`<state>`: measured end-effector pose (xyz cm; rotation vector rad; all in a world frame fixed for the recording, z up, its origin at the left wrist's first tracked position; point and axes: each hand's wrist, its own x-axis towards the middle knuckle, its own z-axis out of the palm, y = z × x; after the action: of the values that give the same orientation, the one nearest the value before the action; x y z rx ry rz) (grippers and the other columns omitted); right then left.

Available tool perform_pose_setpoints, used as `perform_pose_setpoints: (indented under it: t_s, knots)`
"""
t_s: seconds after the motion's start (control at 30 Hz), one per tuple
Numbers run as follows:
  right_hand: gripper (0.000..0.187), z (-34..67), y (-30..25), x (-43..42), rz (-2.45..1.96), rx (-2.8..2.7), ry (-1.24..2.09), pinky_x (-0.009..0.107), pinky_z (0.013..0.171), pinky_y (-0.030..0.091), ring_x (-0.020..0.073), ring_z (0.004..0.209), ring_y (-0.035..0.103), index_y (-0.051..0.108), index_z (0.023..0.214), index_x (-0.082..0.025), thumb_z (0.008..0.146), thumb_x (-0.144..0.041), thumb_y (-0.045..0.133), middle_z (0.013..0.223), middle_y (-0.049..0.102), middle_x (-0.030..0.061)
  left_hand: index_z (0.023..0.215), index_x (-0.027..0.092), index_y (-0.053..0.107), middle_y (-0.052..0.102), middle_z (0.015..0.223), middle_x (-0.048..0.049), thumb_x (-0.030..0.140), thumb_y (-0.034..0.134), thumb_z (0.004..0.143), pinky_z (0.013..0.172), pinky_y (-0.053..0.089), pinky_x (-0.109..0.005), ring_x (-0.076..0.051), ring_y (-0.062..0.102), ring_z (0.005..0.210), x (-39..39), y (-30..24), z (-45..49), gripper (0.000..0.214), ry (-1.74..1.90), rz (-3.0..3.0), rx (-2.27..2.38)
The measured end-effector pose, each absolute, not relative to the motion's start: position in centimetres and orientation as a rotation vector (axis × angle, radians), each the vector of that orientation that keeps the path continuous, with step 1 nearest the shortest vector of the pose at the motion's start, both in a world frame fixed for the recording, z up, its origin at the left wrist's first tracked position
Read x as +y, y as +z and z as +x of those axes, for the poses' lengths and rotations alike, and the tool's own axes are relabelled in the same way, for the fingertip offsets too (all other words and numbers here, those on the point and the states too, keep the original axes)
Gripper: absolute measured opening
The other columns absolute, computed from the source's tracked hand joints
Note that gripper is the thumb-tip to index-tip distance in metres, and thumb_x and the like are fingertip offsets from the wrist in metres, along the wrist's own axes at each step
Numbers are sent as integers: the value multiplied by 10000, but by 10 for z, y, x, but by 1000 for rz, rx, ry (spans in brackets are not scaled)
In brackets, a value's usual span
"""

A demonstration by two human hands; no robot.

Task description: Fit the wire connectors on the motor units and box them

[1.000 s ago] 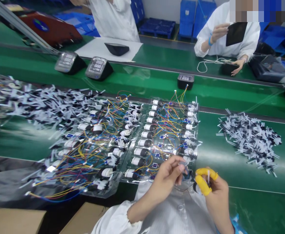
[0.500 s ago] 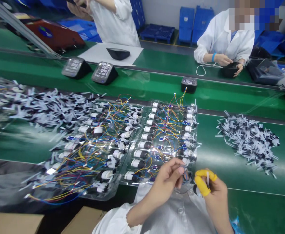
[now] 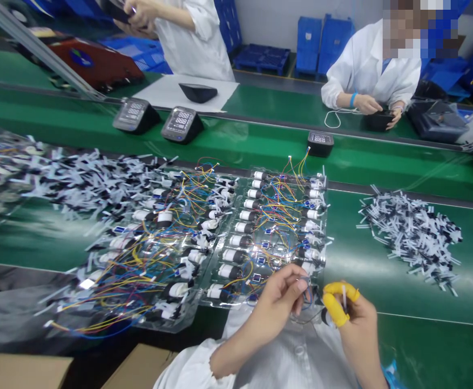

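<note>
My left hand (image 3: pixel 283 297) is closed in a pinch, with thin blue wire (image 3: pixel 308 286) at its fingertips. My right hand (image 3: pixel 352 316), its thumb and forefinger in yellow finger covers, is closed around a small cylindrical part (image 3: pixel 325 315) with a dark end, mostly hidden by the fingers. A short white strip sticks up between those covered fingers. Wiring runs between the two hands. Just beyond them lies a clear plastic tray (image 3: pixel 206 292) holding rows of white-and-black cylindrical parts (image 3: pixel 236 241) with coloured wires.
A second wired tray (image 3: pixel 183 324) lies left. Black-and-white strip-like pieces are heaped right (image 3: pixel 414 232) and far left (image 3: pixel 94 178). Display units (image 3: pixel 182 124) stand on the green conveyor (image 3: pixel 252 143). Across it, two people in white coats handle dark devices. Cardboard (image 3: pixel 21 370) is at lower left.
The display units on the conveyor have shifted slightly right. At the upper left, the other person's hands and dark device have moved. My own hands have barely moved.
</note>
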<state>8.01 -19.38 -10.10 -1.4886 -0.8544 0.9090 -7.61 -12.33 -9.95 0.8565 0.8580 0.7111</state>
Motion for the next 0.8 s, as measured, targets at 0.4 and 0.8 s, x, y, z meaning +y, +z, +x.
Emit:
perform_pose_setpoints:
  t_s: [0.4, 0.8]
  knots:
    - [126, 79, -104, -194, -1476, -873, 940, 212, 572, 528, 145, 599, 599, 812, 791, -205, 832, -324, 805, 697, 684, 12, 911, 175, 593, 635, 655, 40, 640, 752, 858, 463, 332, -198, -58, 466, 445, -124, -99, -77, 494, 695, 852, 860]
    - [144, 78, -106, -195, -1463, -869, 973, 229, 562, 532, 153, 591, 601, 809, 809, -196, 838, -337, 810, 706, 690, 18, 901, 190, 577, 629, 617, 42, 641, 742, 859, 455, 316, -206, -63, 449, 434, -123, -98, -77, 482, 680, 855, 860]
